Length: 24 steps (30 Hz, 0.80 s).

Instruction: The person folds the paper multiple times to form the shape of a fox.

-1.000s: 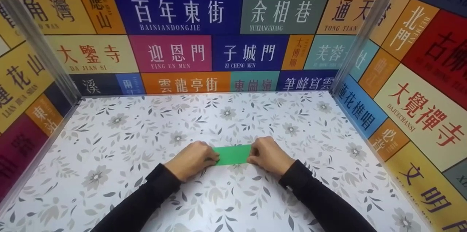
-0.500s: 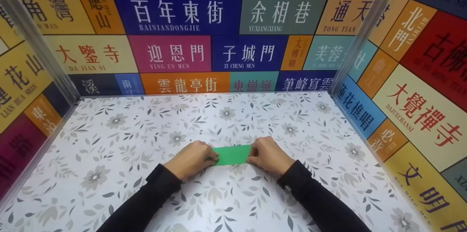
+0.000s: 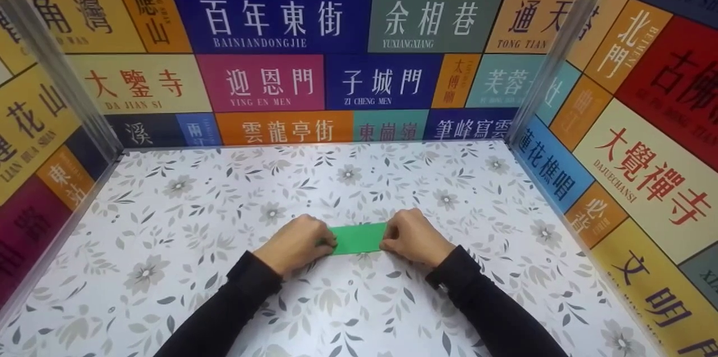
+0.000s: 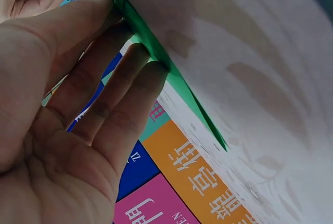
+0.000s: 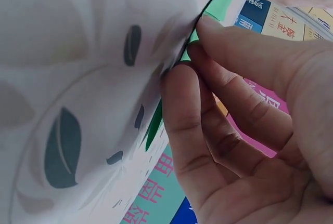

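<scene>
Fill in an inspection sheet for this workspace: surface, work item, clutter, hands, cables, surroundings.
Surface: white tabletop with a grey flower-and-leaf pattern.
Work item: one green strip, lying crosswise between the hands.
Clutter: nothing seen.
Hands: left hand pinches the strip's left end; right hand pinches its right end.
Cables: nothing seen.
Surroundings: colourful lettered walls at the back and both sides; black sleeves on both arms.

Strip (image 3: 359, 239) plain green; sleeves (image 3: 224, 303) black; tabletop (image 3: 213, 222) white, grey-beige florals; walls (image 3: 269, 48) multicoloured blocks.
</scene>
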{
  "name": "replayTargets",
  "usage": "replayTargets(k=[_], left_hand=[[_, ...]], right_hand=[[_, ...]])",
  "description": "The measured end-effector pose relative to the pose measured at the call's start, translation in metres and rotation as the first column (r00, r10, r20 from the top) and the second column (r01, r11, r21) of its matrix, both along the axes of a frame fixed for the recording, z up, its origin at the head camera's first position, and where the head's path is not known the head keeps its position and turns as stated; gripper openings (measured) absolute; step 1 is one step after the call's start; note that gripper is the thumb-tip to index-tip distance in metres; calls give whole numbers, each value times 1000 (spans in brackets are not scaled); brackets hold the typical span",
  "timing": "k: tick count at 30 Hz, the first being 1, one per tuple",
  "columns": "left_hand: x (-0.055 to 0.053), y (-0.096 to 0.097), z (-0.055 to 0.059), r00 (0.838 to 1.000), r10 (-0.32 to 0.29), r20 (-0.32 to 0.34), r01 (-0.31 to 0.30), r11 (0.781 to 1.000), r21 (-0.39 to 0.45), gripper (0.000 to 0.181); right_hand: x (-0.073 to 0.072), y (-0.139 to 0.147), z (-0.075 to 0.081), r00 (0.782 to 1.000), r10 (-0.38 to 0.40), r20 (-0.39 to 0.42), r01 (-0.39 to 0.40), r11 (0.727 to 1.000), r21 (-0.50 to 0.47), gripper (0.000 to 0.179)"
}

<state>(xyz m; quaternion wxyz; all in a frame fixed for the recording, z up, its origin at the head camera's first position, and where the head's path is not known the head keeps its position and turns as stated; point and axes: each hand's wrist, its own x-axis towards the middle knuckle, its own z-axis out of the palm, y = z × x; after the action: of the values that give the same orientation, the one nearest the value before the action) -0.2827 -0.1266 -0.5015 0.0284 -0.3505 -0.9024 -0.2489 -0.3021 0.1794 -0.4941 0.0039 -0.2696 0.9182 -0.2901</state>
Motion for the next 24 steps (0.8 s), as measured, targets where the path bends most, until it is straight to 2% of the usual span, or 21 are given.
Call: replayTargets(k=[7, 15, 20, 24], left_hand=[[1, 2, 2, 999, 50, -11, -50, 999, -17, 11], [2, 7, 1, 995, 100, -21, -101, 994, -48, 9], [2, 8, 0, 994, 107, -28, -108, 993, -54, 8], [3, 8, 0, 994, 93, -57, -96, 993, -62, 6]], right_hand=[[-3, 0, 3, 999, -36, 3, 36, 999, 1, 10], [-5, -3, 13, 998, -71, -3, 71, 997, -14, 6], [-7, -4, 15, 995, -92, 25, 93, 995, -30, 3], [-8, -2, 13, 994, -105, 8, 105, 994, -22, 5]])
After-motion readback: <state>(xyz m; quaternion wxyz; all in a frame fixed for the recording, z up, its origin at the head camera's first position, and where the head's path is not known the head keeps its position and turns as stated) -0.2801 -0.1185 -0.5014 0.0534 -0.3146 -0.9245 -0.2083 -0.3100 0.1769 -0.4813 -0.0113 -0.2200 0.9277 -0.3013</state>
